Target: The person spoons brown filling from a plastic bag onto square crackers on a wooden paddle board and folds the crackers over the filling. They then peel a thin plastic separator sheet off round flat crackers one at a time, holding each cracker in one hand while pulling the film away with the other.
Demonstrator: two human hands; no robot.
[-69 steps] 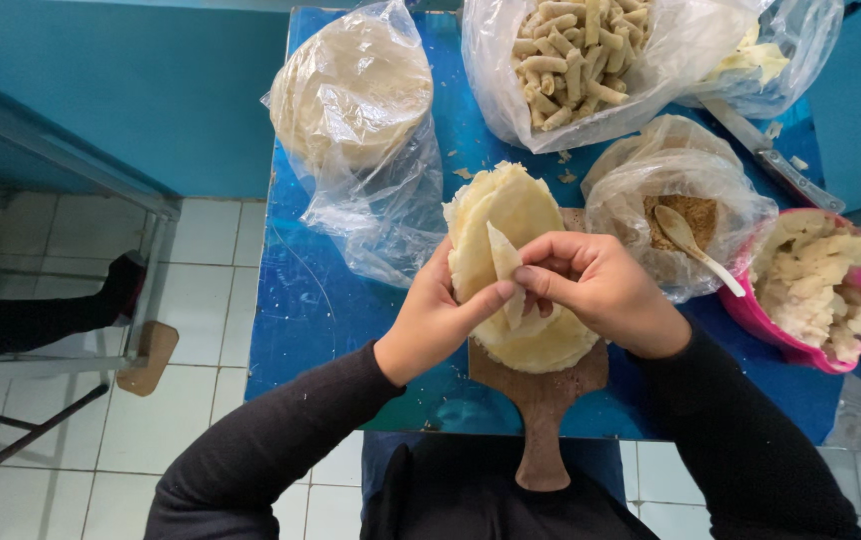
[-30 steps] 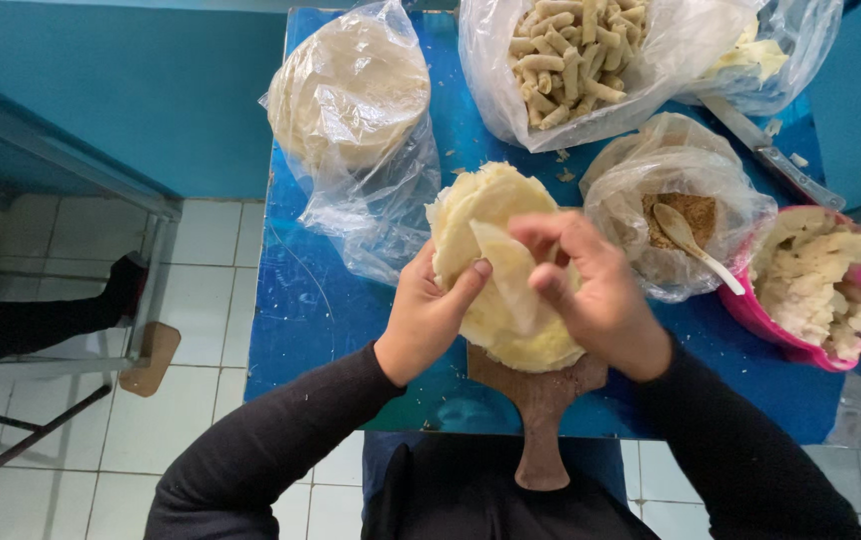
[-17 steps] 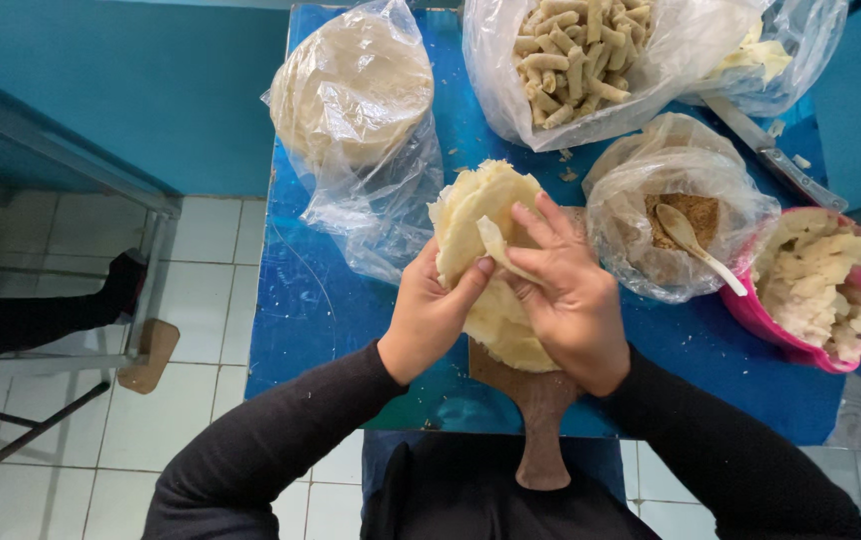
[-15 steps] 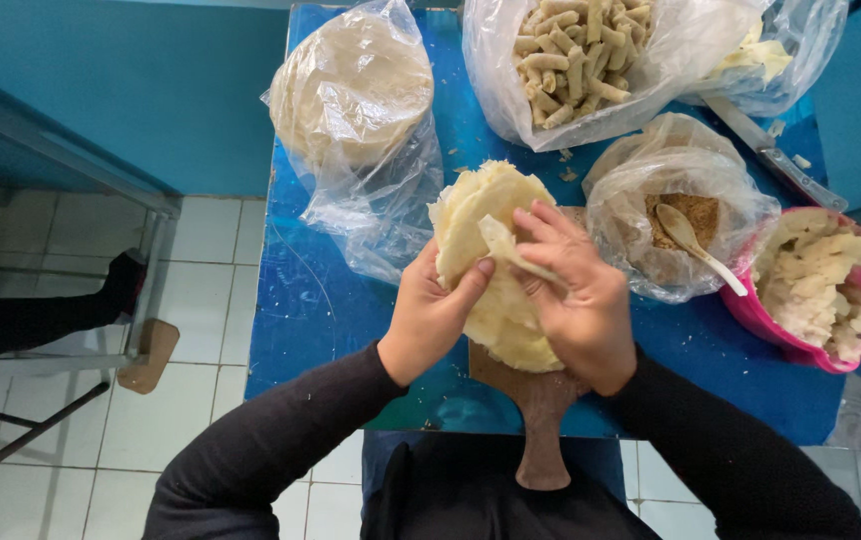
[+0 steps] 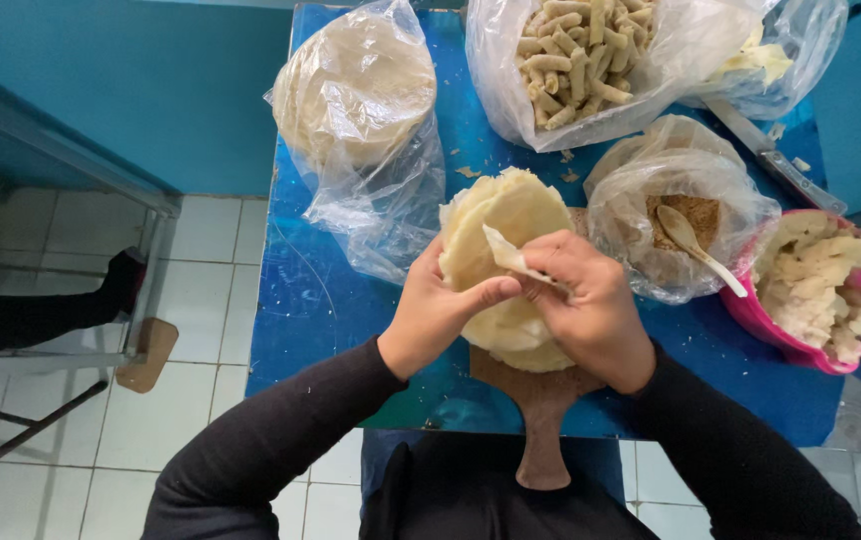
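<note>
A stack of pale round dough wrappers (image 5: 511,215) lies on a wooden paddle board (image 5: 543,420) at the near edge of the blue table (image 5: 321,300). My left hand (image 5: 436,315) presses on the stack's left side, thumb across the top sheet. My right hand (image 5: 591,305) pinches a lifted, folded-over edge of the top wrapper (image 5: 511,255) between thumb and fingers. Both hands meet over the middle of the stack.
A plastic bag of flat wrappers (image 5: 361,90) lies at back left, a bag of rolled pieces (image 5: 576,50) at back centre. A bag with brown filling and a spoon (image 5: 696,240) sits right. A pink bowl (image 5: 856,290) of pale shreds stands far right. Tiled floor lies left.
My right hand slid from the stack's upper part down toward the middle, peeling the top wrapper's edge up. My left hand stayed on the stack's left side.
</note>
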